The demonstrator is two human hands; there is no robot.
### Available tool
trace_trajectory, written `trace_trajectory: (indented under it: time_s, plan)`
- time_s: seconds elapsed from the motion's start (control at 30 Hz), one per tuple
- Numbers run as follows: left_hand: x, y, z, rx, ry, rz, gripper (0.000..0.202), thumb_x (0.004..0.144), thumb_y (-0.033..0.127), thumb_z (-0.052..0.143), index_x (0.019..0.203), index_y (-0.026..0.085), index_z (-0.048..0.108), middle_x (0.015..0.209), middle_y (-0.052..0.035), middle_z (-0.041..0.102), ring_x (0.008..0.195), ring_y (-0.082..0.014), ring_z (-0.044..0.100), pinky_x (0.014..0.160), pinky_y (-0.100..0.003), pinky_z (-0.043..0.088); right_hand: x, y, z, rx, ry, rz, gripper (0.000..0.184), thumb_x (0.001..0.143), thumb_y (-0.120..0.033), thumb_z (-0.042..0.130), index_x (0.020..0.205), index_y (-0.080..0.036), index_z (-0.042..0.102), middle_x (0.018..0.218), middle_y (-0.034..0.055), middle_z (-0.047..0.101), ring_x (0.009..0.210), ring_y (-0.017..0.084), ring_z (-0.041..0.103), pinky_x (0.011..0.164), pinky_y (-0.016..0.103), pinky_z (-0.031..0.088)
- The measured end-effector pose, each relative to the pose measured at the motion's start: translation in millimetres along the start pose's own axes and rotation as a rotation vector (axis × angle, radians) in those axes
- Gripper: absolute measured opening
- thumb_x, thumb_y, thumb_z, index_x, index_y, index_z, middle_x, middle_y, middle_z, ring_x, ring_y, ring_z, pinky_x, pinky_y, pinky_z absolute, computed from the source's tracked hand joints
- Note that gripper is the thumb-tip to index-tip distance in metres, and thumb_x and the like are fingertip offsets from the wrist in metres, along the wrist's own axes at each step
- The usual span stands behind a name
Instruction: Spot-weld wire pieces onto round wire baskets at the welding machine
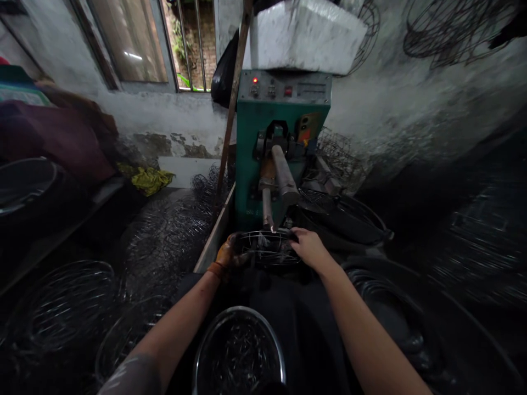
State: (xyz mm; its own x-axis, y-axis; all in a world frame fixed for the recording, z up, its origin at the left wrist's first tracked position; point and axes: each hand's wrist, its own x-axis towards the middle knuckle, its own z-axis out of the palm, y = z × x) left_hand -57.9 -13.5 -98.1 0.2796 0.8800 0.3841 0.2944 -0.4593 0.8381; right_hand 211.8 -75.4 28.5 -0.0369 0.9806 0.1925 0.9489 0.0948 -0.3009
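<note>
A round wire basket frame [269,248] lies under the two metal arms [284,178] of a green spot-welding machine [280,131]. My left hand [228,255], in a worn orange glove, grips the frame's left rim. The frame's right rim is held by my bare right hand [307,247], fingers curled over the wire. The lower arm's tip touches the frame near its middle. A metal bowl [239,351] with short wire pieces sits close below, between my forearms.
Piles of wire baskets [66,304] fill the left floor, and more wire rings [362,216] lie to the right. A wooden pole [233,99] leans by the machine. Wire frames [448,30] hang on the right wall. A barred window [189,44] is behind.
</note>
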Motion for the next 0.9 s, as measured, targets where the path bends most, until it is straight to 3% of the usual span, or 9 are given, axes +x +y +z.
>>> trace_trajectory:
  time_s: [0.13, 0.37, 0.63, 0.77, 0.9]
  plan:
    - [-1, -7, -0.2, -0.04, 0.013, -0.027, 0.063, 0.077, 0.036, 0.082, 0.131, 0.019, 0.054, 0.125, -0.0127, 0.067, 0.115, -0.0269, 0.068, 0.102, -0.046, 0.056, 12, -11, 2, -0.09, -0.009, -0.014, 0.017, 0.088, -0.015, 0.065, 0.102, -0.016, 0.074, 0.109, 0.0133, 0.077, 0.107, 0.027, 0.072, 0.095, 0.032, 0.051]
    - [5, -19, 7.2, -0.02, 0.049, -0.059, 0.066, 0.075, 0.039, 0.083, 0.13, 0.017, 0.054, 0.126, -0.0131, 0.068, 0.116, -0.0264, 0.067, 0.104, -0.045, 0.055, 23, -10, 7, -0.062, 0.043, -0.003, 0.014, 0.085, -0.015, 0.067, 0.096, -0.021, 0.074, 0.101, 0.0089, 0.079, 0.097, 0.024, 0.073, 0.085, 0.029, 0.052]
    - [8, -23, 8.3, 0.034, 0.041, -0.067, 0.066, 0.075, 0.039, 0.084, 0.13, 0.019, 0.056, 0.125, -0.0111, 0.068, 0.115, -0.0261, 0.067, 0.103, -0.045, 0.056, 28, -10, 13, -0.05, 0.066, -0.008, 0.017, 0.085, -0.014, 0.066, 0.099, -0.02, 0.073, 0.103, 0.01, 0.078, 0.099, 0.025, 0.073, 0.088, 0.031, 0.053]
    - [7, -13, 3.4, 0.042, 0.025, -0.073, 0.064, 0.076, 0.038, 0.083, 0.131, 0.02, 0.056, 0.126, -0.0107, 0.068, 0.118, -0.0263, 0.066, 0.104, -0.046, 0.055, 24, 2, 13, 0.143, 0.071, -0.019, 0.019, 0.081, -0.017, 0.067, 0.099, -0.02, 0.073, 0.104, 0.01, 0.078, 0.099, 0.026, 0.073, 0.092, 0.034, 0.055]
    - [3, 18, -9.1, 0.178, 0.054, 0.049, 0.075, 0.078, 0.043, 0.079, 0.142, 0.018, 0.051, 0.136, -0.0143, 0.063, 0.126, -0.0296, 0.061, 0.109, -0.047, 0.051, 5, 43, 21, 0.591, 0.215, 0.067, 0.032, 0.079, -0.024, 0.067, 0.111, -0.02, 0.069, 0.107, 0.0101, 0.078, 0.094, 0.024, 0.076, 0.09, 0.037, 0.059]
